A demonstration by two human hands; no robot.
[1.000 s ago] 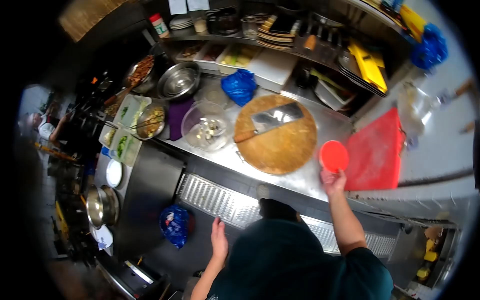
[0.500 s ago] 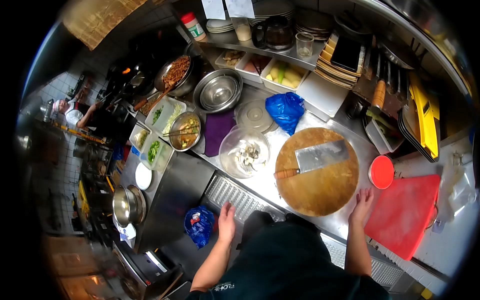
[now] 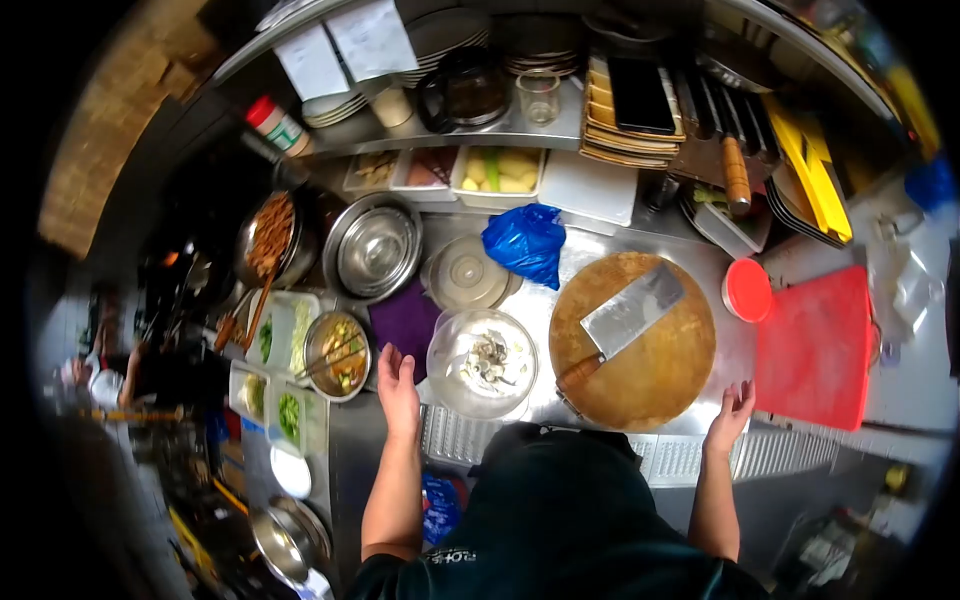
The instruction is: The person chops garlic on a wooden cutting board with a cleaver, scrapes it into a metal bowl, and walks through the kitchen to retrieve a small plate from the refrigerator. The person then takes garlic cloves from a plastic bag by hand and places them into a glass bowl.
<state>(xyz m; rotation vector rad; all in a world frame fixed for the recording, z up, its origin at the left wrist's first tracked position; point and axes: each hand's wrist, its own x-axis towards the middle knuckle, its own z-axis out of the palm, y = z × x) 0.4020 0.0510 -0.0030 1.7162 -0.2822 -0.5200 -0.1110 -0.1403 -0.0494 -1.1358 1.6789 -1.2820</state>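
My left hand [image 3: 399, 392] is raised, open and holding nothing, just left of a clear plastic bowl [image 3: 447, 372] and below a purple cloth [image 3: 402, 322]. Pale and dark cut pieces [image 3: 490, 362] lie in that bowl. My right hand [image 3: 731, 418] is open with its fingers up, nothing in it, between the round wooden chopping board [image 3: 665, 370] and the red cutting board [image 3: 815, 350]. A cleaver [image 3: 635, 312] rests flat on the chopping board, its wooden handle toward the lower left. I cannot tell whether either hand touches the counter.
A blue plastic bag [image 3: 527, 243], a red lid [image 3: 747, 290] and nested metal bowls [image 3: 340, 285] surround the boards. Leftward stand a bowl of vegetables in liquid [image 3: 345, 365] and tubs of greens [image 3: 290, 415]. Plates and a glass jug [image 3: 475, 100] line the shelf. Another person [image 3: 108, 385] stands far left.
The view has turned, so the counter and shelf sit more level. My left hand has moved up and left, from the counter's front to beside the clear bowl. Both hands stay open.
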